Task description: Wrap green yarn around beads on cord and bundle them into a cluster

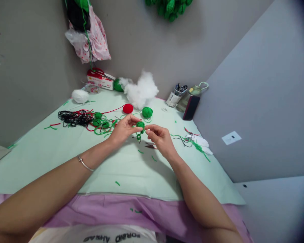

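Between the thumb and fingers of my left hand point(125, 130) is a small green crocheted piece point(140, 124), held above the table. A curled green bit point(138, 137) and a dark thread end hang below it. My right hand point(160, 137) is closed in a pinch at the piece's right edge, where a green strand shows; a thin tool there, if any, is too small to make out. Scissors point(151, 145) lie under my right hand, partly covered by it. Just beyond the hands sit a green yarn ball point(147, 112) and a red yarn ball point(128, 108).
Tangled black yarn point(74, 118) and small green crocheted balls point(105, 125) lie to the left. White stuffing point(142, 90), a white yarn ball point(80, 96) and a box point(100, 81) stand behind. On the right are a pen cup point(174, 99), a phone point(191, 108) and yarn scraps point(199, 146).
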Available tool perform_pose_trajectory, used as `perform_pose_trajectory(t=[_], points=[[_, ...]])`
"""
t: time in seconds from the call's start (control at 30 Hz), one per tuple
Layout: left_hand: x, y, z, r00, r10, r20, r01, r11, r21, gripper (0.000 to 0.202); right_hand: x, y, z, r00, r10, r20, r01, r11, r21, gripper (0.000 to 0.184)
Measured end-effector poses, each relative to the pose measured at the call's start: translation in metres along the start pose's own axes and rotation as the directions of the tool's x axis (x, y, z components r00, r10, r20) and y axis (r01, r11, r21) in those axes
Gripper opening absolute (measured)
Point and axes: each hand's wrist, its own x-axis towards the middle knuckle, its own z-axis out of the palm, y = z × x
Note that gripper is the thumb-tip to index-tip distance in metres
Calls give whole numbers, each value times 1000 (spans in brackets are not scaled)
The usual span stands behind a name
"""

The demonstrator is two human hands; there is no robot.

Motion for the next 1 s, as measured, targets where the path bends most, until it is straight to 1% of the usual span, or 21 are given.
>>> perform_pose_trajectory(t=[0.2,0.37,0.47,0.6,0.67,0.7,0.83,0.9,1.0], points=[[-2,-4,4,999,2,-52,-4,999,-45,40,0,13,13,999,-16,-33,19,994,109,25],[-5,-4,7,998,-15,-59,13,999,-46,42,-1,15,18,997,-34,-71,44,988,145,27],[-4,-3,6,998,-4,-65,3,1000,-24,42,1,12,14,1000,-11,-28,15,988,156,28],[0,-2,2,995,-6,-101,6,1000,-6,42,3,6,6,997,19,75,-33,981,189,28],[0,-3,1,993,-21,-118,20,1000,-10,42,2,4,5,995,7,100,-29,976,217,32],[0,-3,1,993,-31,-117,30,999,-9,42,1,3,6,996,-6,93,-15,974,227,34],[-2,-6,3,995,-73,-61,74,997,12,40,1,4,8,997,-68,20,62,972,228,39],[-3,-6,4,995,-95,-26,96,995,5,39,2,5,5,997,-63,46,53,978,202,39],[-2,-6,5,992,-122,30,123,992,-24,37,7,6,-3,997,-47,57,40,993,107,31]])
